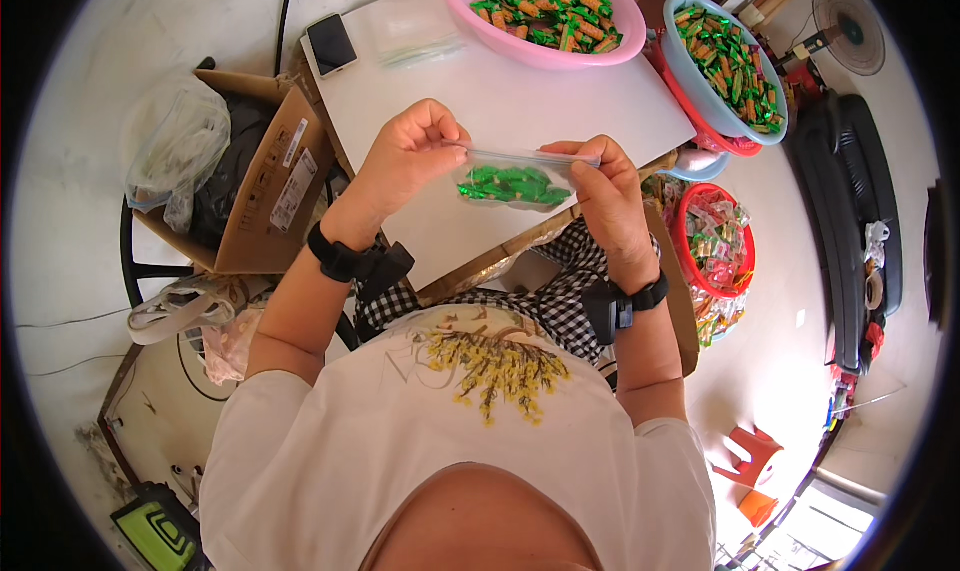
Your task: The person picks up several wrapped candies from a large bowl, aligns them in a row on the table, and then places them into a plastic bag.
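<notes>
Between my hands, above the white tabletop (420, 226), is a clear zip-lock plastic bag (517, 162) with several green-wrapped candies (514, 185) inside. My left hand (416, 147) pinches the left end of the bag's zip strip between thumb and fingers. At the strip's right end, my right hand (611, 185) grips the other corner, thumb in front. The strip looks stretched straight between the two hands; whether it is fully sealed I cannot tell. The candies lie in a flat cluster in the lower part of the bag.
A pink basin (457, 16) of wrapped candies stands at the table's far side, near flat clear bags (420, 50) and a smartphone (331, 44). A blue basin (776, 113) of candies and a red basket (684, 248) are at right. An open cardboard box (251, 218) stands left.
</notes>
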The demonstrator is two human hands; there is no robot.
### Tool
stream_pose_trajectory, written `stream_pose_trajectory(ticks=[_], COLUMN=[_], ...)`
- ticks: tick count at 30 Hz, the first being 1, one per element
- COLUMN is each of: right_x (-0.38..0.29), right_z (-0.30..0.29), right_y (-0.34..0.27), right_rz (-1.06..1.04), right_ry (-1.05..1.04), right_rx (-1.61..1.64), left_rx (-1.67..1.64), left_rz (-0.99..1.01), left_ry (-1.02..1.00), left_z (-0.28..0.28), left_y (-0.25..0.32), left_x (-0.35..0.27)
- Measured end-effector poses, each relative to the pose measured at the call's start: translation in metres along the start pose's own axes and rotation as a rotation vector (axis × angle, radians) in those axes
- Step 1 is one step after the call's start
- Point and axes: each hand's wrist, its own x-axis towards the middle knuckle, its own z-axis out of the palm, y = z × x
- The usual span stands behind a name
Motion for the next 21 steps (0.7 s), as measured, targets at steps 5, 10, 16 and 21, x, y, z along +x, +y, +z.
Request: stream_pose_trajectory(ticks=[5,10,16,21], right_x=[0.002,0.0,-0.004,-0.008], right_z=[0.008,0.019,0.02,0.034], right_y=[0.007,0.013,0.022,0.012], right_rz=[0.031,0.095,0.045,-0.013], right_ry=[0.058,0.169,0.112,0.16], right_rx=[0.201,0.201,0.064,0.092], left_rx=[-0.082,0.771,1.088,0.943], left_rz=[0.018,0.383,0.369,0.232], left_ry=[0.109,0.231,0.006,-0.022], left_z=[0.001,0.025,0.04,0.026], left_y=[-0.002,0.018,0.023,0.029], left_x=[0.004,0.009,0.01,0.008])
